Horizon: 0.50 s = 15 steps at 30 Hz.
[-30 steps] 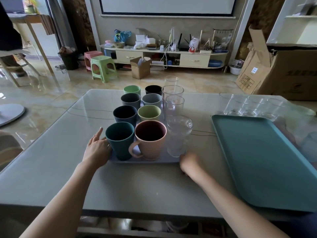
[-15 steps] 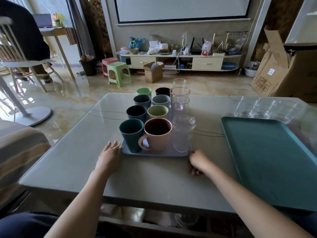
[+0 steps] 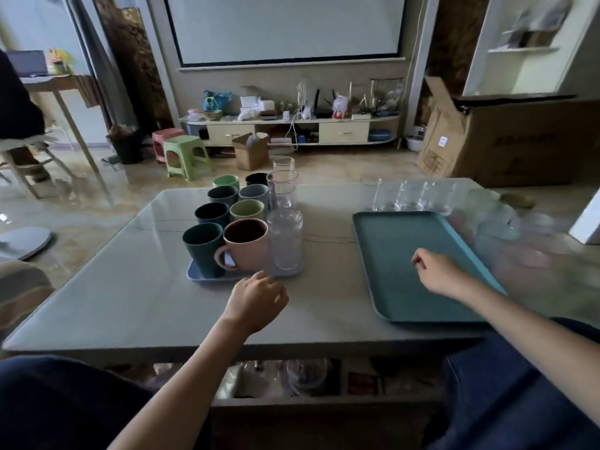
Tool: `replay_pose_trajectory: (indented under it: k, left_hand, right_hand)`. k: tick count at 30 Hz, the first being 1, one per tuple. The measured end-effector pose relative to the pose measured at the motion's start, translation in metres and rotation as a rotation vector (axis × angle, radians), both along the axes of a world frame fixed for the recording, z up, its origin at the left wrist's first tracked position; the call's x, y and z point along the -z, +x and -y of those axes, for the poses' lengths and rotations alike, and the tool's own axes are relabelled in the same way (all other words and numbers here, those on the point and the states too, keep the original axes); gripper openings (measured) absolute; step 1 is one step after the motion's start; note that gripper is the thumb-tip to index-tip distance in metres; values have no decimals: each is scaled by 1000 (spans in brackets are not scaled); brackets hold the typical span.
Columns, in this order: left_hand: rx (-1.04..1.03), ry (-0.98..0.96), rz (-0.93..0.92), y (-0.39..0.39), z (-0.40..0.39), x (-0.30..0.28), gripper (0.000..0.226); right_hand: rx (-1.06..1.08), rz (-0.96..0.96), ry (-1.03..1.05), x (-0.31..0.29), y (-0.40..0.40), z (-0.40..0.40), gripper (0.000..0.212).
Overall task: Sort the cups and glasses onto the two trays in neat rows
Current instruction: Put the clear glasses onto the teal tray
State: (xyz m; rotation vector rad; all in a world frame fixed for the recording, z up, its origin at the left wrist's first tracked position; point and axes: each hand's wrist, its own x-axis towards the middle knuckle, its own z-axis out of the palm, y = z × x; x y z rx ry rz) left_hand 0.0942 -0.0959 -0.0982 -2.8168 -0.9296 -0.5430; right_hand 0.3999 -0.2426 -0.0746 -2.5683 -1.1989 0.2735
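A small blue-grey tray (image 3: pixel 194 277) on the table carries two rows of coloured cups, with a pink mug (image 3: pixel 250 251) and a dark teal cup (image 3: pixel 203 251) at the front, and a row of clear glasses (image 3: pixel 285 241) along its right side. To the right lies a large teal tray (image 3: pixel 389 248) with nothing on it. Several clear glasses (image 3: pixel 409 196) stand on the table behind it. My left hand (image 3: pixel 256 300) hovers just in front of the small tray, fingers loosely curled, holding nothing. My right hand (image 3: pixel 438 271) hangs over the teal tray, also loosely curled and holding nothing.
More blurred clear glasses (image 3: pixel 496 225) stand right of the teal tray. The grey table (image 3: pixel 130 287) has a shelf underneath with glassware (image 3: pixel 305 375). A green stool (image 3: pixel 185 154) and cardboard boxes (image 3: pixel 506 141) are on the floor beyond.
Both hands have let go of the small tray's front corners. My left hand moved right along its front edge; my right hand moved right, over the teal tray. The view tilted up.
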Motion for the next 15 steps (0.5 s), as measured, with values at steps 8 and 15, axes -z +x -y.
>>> replay_pose_trajectory:
  k: [8,15]
  left_hand:
    - [27,-452,51,161,24,20,35]
    - [31,-716,198,228,-27,46,63]
  right_hand:
    - [-65,48,-191,36,64,50,50]
    - [-240,-137,-601,48,63,20,60]
